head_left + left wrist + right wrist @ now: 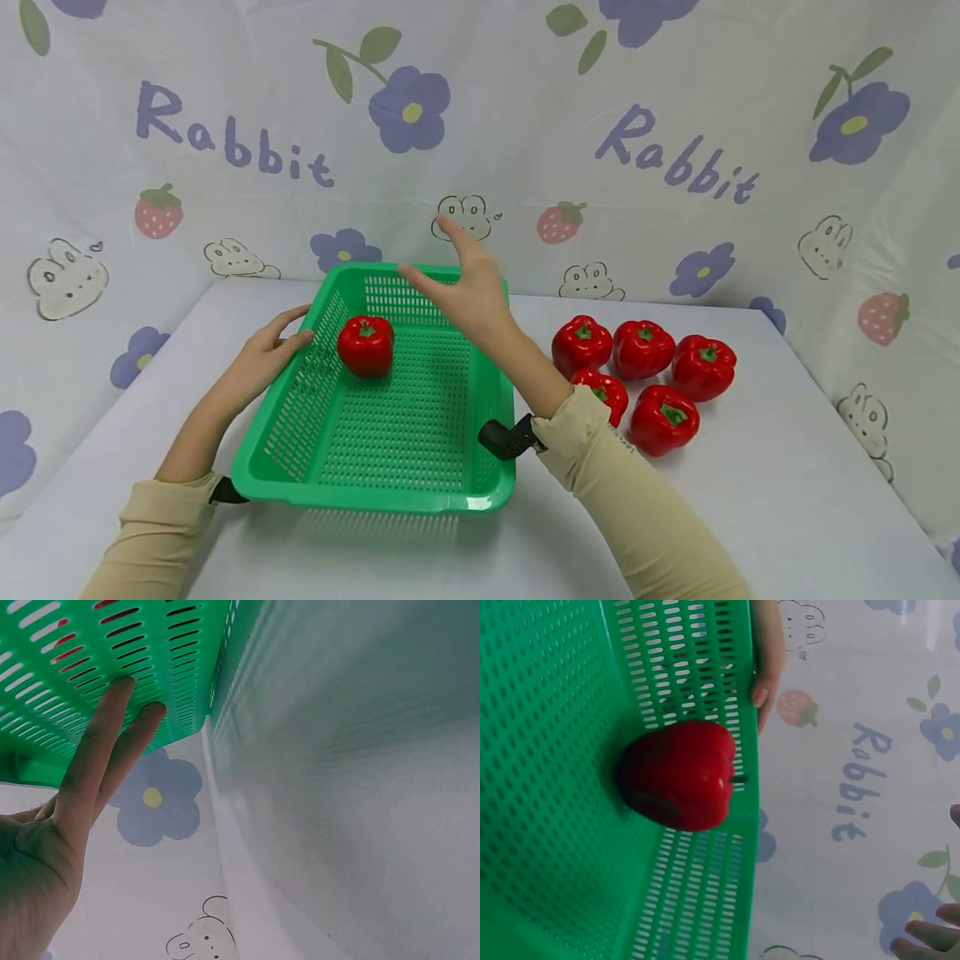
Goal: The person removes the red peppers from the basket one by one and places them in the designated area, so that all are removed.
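A green plastic basket (405,500) with slotted walls stands on the white table, and one red bell pepper (366,348) sits upright in it near the left wall. My left hand (258,358) rests against the basket's left side, thumb at the rim; straight fingers (94,757) touch the slotted outer wall. Above the basket's far right part hangs my right hand (476,292), thumb and fingers spread, holding nothing. The right wrist view shows the pepper (682,776) beside the slotted wall, with some right fingertips (930,934) at the frame's edge.
To the right of the basket several more red bell peppers (643,350) stand close together on the table (787,467). My right forearm partly covers the nearest one. A printed cloth (495,100) with flowers and rabbits hangs behind the table.
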Demonstrator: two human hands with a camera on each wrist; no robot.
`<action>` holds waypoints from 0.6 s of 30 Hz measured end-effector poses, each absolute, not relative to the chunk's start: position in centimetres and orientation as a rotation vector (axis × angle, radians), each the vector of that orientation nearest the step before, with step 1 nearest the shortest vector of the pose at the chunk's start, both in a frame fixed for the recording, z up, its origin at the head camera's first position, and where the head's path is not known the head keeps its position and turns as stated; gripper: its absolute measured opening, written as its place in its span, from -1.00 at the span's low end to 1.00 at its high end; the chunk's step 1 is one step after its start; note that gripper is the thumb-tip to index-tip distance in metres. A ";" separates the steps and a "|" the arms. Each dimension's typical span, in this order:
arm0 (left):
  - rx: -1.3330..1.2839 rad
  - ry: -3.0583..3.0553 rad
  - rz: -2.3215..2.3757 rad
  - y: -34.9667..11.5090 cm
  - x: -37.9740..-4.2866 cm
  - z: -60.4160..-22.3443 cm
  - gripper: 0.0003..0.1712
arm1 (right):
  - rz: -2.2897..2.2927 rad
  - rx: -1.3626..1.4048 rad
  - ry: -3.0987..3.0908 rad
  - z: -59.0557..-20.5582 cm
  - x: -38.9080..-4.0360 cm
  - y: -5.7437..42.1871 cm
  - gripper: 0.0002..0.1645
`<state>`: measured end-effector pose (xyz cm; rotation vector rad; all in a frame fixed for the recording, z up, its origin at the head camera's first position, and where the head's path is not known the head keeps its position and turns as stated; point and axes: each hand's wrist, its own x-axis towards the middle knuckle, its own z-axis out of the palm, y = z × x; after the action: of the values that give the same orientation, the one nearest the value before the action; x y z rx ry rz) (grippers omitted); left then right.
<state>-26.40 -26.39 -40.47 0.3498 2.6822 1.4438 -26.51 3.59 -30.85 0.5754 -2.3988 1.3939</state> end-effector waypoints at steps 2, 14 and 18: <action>0.354 2.682 1.444 -26.3 -26.4 -40.5 -0.27 | 1.412 0.559 -2.422 -31.2 -26.8 3.1 -0.09; 0.362 2.699 1.430 -26.2 -26.4 -40.4 -0.27 | 1.514 0.458 -2.675 -33.4 -28.0 1.1 0.00; 0.355 2.707 1.432 -26.3 -26.3 -40.4 -0.27 | 1.535 0.486 -2.741 -33.9 -28.3 0.4 0.01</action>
<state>-26.33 -26.35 -40.40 0.3552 2.7072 1.4316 -28.33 0.45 -33.88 0.4863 -2.7406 1.5349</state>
